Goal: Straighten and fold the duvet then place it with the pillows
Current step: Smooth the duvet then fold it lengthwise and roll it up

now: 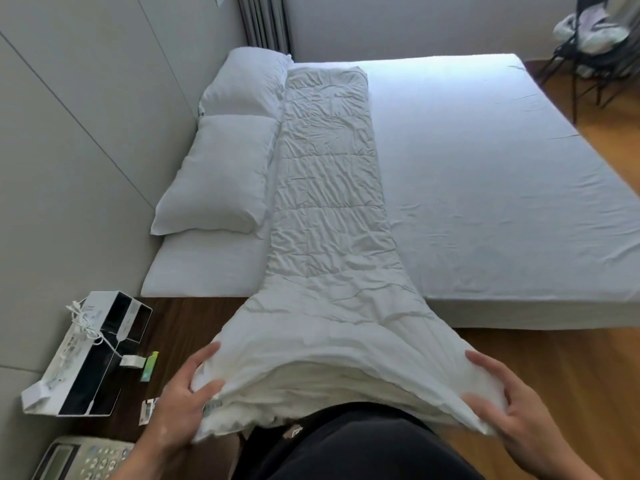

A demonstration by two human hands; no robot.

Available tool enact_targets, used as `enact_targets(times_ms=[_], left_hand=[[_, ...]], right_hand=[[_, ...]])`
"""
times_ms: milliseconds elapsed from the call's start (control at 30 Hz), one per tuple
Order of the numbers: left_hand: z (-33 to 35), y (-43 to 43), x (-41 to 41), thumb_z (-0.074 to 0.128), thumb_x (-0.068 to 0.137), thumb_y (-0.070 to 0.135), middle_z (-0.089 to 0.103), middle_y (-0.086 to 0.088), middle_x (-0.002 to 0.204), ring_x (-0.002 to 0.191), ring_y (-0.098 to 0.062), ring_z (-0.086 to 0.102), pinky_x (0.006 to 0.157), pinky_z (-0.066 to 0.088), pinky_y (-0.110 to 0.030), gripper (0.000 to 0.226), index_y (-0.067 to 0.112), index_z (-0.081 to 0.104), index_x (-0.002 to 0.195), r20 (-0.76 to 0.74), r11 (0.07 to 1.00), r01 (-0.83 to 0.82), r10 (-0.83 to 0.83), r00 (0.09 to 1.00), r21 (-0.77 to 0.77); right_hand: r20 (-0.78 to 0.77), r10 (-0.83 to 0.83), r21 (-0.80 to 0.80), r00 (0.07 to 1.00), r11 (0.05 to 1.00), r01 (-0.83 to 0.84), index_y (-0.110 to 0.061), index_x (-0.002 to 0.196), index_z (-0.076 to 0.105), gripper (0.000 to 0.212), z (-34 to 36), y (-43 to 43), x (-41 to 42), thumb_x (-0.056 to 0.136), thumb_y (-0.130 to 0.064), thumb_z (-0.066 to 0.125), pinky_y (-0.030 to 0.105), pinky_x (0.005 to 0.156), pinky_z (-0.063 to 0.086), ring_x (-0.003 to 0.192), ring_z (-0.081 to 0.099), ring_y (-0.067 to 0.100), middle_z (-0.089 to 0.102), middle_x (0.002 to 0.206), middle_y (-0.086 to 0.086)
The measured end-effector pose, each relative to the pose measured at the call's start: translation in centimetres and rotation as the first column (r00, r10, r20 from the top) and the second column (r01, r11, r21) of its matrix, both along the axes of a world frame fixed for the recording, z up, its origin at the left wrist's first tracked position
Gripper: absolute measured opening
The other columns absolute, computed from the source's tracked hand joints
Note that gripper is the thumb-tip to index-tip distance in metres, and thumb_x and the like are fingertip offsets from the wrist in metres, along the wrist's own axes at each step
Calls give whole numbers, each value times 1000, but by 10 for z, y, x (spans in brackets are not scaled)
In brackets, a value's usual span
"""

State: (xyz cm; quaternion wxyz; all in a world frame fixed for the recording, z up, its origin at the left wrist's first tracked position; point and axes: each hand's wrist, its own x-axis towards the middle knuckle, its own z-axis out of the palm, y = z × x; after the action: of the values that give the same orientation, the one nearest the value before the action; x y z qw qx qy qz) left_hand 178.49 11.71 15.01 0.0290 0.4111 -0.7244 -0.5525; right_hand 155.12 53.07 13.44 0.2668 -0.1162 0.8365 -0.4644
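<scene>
The duvet (329, 202) lay as a long strip on the bed (485, 202), right beside the pillows (221, 168). My left hand (183, 386) and right hand (509, 403) each gripped a near-end corner. The trick, I figured, was keeping both corners level and taut while folding toward the far end.

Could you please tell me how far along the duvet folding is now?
Done: the duvet is folded lengthwise into a long strip lying on the bed beside the pillows. In hand: the left hand and right hand grip its layered near end, beyond the bed's edge. Left: folding the strip shorter and placing it with the pillows.
</scene>
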Motion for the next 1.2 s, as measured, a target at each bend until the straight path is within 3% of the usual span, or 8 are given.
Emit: enact_targets(times_ms=[167,367,600,733,800,867,1033,1200], left_hand=[[14,-46,-72,72,84,22,68,-6,126,110,-33,67,98,50,-57,40,41,67,120,-167,965,-238,253,953,107],[56,-91,-181,58,96,5,67,-17,85,62,-21,64,49,55,-26,21,17,65,111,-307,853,-430,511,803,297],[75,-185,-309,61,94,3,69,-12,93,63,-14,72,55,58,-23,15,11,64,107,-335,797,-461,589,735,390],[66,-257,-395,74,77,7,68,-25,111,83,-23,66,84,60,-36,37,-3,66,112,-265,810,-430,551,792,400],[57,-295,-442,71,71,5,62,-19,87,72,-24,58,65,57,-27,11,3,69,82,-199,807,-412,526,827,423],[47,-333,-489,70,67,3,47,-11,73,66,-23,46,53,45,-25,17,12,56,65,-130,811,-425,510,850,403],[19,-412,-600,63,90,16,63,-7,101,91,-24,61,87,53,-38,18,12,62,107,-63,826,-415,471,880,383],[-43,-468,-700,55,92,5,62,-7,97,76,-19,60,79,52,-33,8,10,61,91,31,795,-461,490,871,395]], right_hand=[[-186,-59,-170,981,985,27,-37,112,69,35,39,-54,-64,89,-10,73,9,83,49,103,61,-9,64,109,-36],[-239,-167,-311,957,946,87,-26,98,76,18,78,-126,-168,89,-11,75,12,78,52,90,69,-2,75,97,-20],[-257,-197,-330,946,938,105,-26,93,79,11,105,-215,-304,87,-17,78,22,87,54,92,70,-1,77,92,-18],[-269,-203,-268,941,955,129,-28,92,80,10,100,-280,-391,87,-19,78,26,92,52,93,70,-1,77,92,-19],[-263,-216,-231,940,960,156,-27,91,81,9,93,-313,-437,86,-20,79,31,95,54,96,71,3,78,92,-16],[-253,-231,-196,939,963,184,-28,91,81,8,85,-348,-482,86,-22,79,35,97,54,97,71,5,78,92,-16],[-214,-243,-139,946,966,216,-30,92,80,7,66,-417,-578,86,-26,78,33,97,55,99,69,2,77,95,-17],[-167,-244,-97,955,968,231,-31,95,80,10,3,-477,-670,88,-29,74,37,97,55,102,67,4,76,98,-17]])
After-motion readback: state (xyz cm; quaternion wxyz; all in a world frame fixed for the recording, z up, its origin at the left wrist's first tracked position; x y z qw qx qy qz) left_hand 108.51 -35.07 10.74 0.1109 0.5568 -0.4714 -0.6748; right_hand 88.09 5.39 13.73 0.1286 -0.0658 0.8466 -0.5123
